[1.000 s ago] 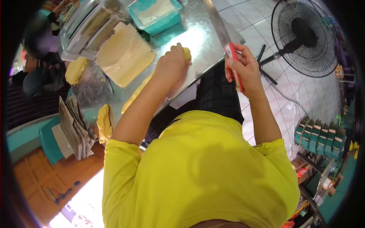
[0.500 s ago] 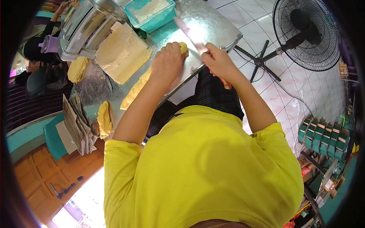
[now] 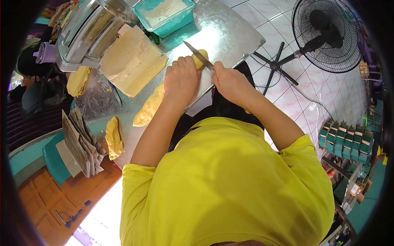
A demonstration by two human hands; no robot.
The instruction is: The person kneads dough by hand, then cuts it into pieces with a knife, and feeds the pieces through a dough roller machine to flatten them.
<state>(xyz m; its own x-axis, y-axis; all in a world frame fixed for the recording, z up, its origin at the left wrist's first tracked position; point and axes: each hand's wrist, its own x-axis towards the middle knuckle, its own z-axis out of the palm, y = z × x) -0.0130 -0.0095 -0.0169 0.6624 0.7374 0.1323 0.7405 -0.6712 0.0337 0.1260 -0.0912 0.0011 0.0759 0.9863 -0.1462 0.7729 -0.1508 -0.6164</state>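
A long roll of yellow dough (image 3: 151, 107) lies along the near side of the metal table. My left hand (image 3: 180, 80) is closed over its upper part, and the dough's rounded end pokes out past the fingers. In my right hand (image 3: 230, 82) I grip a knife (image 3: 199, 55) by its handle, which the fingers mostly hide. The blade crosses the dough end just beside my left fingertips. Left of my left hand is a wide flat dough sheet (image 3: 132, 61).
A teal tub of flour (image 3: 170, 26) stands at the back of the metal table (image 3: 230, 30). A dough-rolling machine (image 3: 88, 33) is at the left. More dough pieces (image 3: 114, 137) lie near stacked cardboard (image 3: 78, 143). A black fan (image 3: 326, 37) stands on the tiled floor.
The knife, raised and blurred at the table edge before, has come left and down onto the dough end. My right hand moved with it; my left hand keeps its hold.
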